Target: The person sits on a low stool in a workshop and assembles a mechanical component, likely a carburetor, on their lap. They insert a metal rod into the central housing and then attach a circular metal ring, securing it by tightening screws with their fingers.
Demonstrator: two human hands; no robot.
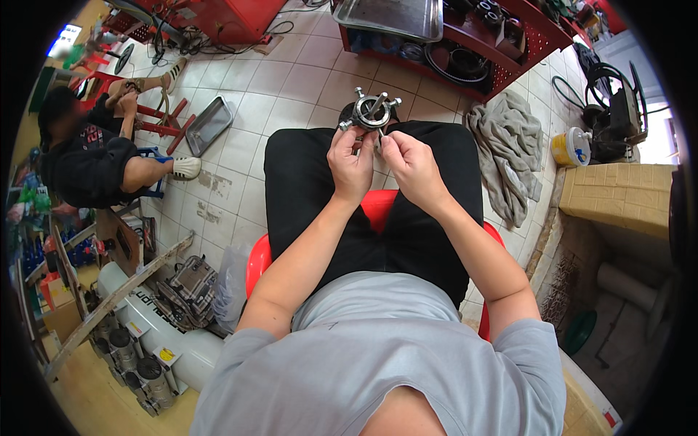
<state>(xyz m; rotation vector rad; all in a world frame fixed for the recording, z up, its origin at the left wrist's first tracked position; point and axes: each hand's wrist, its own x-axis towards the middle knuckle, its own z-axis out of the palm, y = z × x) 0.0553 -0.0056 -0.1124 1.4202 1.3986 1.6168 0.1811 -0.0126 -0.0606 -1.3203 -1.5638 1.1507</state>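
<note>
A round metal ring part (371, 111) with a shaft in its middle and bolts sticking out from its rim is held up between my knees. My left hand (352, 166) is closed on its lower left side. Close beside it, my right hand (413, 167) is closed at the ring's lower right, the fingers pinching a thin metal piece (380, 135) that reaches up to the rim. Its lower end is hidden by the fingers. Behind the ring there is a dark round shape, partly covered.
A red cart (520, 62) with a metal tray (389, 18) on top stands ahead. Grey cloth (505, 149) lies on the right floor, near a bucket (571, 147). At left, another person (87, 145) sits by a metal pan (209, 125); a white tank (171, 320) lies nearer.
</note>
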